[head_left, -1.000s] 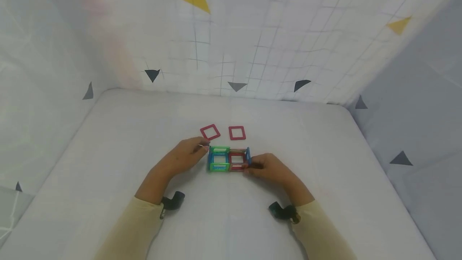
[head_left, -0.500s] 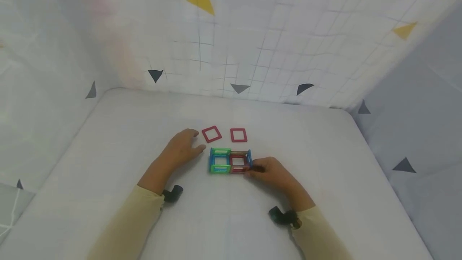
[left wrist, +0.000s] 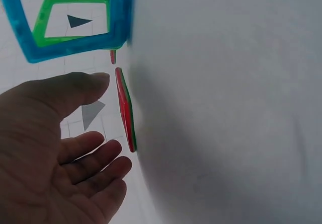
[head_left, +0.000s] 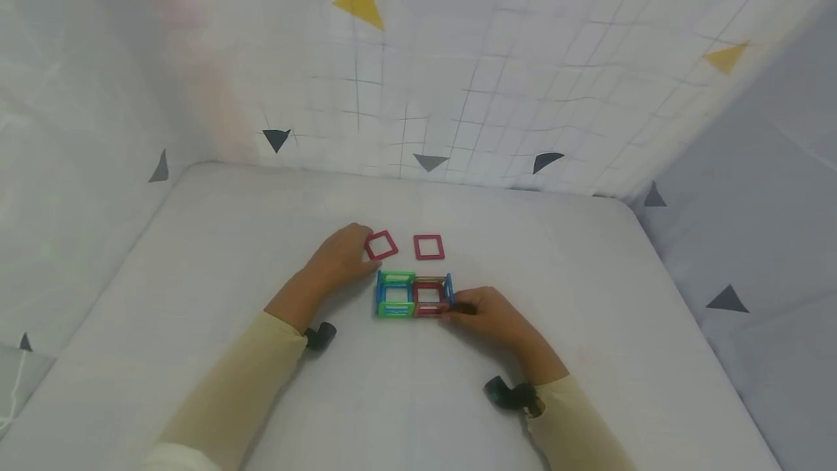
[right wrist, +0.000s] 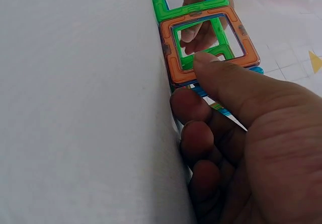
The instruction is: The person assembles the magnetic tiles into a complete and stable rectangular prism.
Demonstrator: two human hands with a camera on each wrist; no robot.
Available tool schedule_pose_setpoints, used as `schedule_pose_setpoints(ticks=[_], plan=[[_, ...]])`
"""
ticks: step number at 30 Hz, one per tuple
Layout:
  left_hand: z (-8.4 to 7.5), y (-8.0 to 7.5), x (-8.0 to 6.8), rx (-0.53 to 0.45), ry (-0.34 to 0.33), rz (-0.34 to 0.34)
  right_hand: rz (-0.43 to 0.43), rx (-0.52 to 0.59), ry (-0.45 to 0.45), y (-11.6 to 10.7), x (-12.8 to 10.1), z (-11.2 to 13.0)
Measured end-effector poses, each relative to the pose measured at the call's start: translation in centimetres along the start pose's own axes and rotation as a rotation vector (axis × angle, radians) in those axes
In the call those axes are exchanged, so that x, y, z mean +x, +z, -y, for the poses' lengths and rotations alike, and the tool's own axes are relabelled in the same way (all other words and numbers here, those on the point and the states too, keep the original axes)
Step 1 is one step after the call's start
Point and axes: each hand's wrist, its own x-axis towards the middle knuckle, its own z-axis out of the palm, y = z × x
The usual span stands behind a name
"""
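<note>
A low open-topped box of magnetic tiles [head_left: 413, 296] stands mid-table, its left half green and blue, its right half red and orange with a blue end. My right hand [head_left: 489, 311] grips that right end, thumb on the orange tile [right wrist: 168, 43], other fingers curled behind the corner. Beyond the box lies a tilted red square magnetic tile [head_left: 386, 255]. My left hand [head_left: 338, 256] reaches around its left side, thumb and fingers spread apart. In the left wrist view the fingers are loosely bent beside this red tile [left wrist: 125, 110], with a blue end tile [left wrist: 65, 48] above.
A second red square tile [head_left: 429, 258] lies flat to the right of the first, behind the box. The white table [head_left: 418, 398] is backed by a pale sheet wall [head_left: 458, 57] marked with grid lines and triangles. Grey sheeting [head_left: 771, 224] rises along the right side.
My left hand has let go of the box's left end and moved away to the red tile behind it. The right hand keeps its grip on the right end.
</note>
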Motion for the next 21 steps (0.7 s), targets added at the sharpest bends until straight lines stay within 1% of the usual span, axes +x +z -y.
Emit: schedule_pose_setpoints(ticks=[4, 7, 11, 13, 17, 21], plan=[[-0.4, 0.2, 0.4, 0.093, 0.061, 0.014, 0.005, 0.01, -0.006, 0.1, 0.0, 0.2], [-0.7, 0.3, 0.6, 0.16, 0.116, 0.005, 0.011, 0.015, -0.006, 0.3, 0.0, 0.1], [-1.2, 0.2, 0.9, 0.181, 0.156, -0.013, 0.001, -0.011, 0.0, 0.3, 0.1, -0.2], [-1.3, 0.2, 1.1, 0.184, 0.156, -0.01, -0.005, -0.02, -0.001, 0.3, 0.1, -0.2], [-1.6, 0.0, 1.5, 0.184, 0.136, 0.01, -0.001, -0.012, -0.003, 0.1, 0.0, -0.2], [-1.4, 0.0, 2.1, 0.195, 0.126, 0.014, 0.0, -0.002, -0.008, 0.1, 0.0, -0.3]])
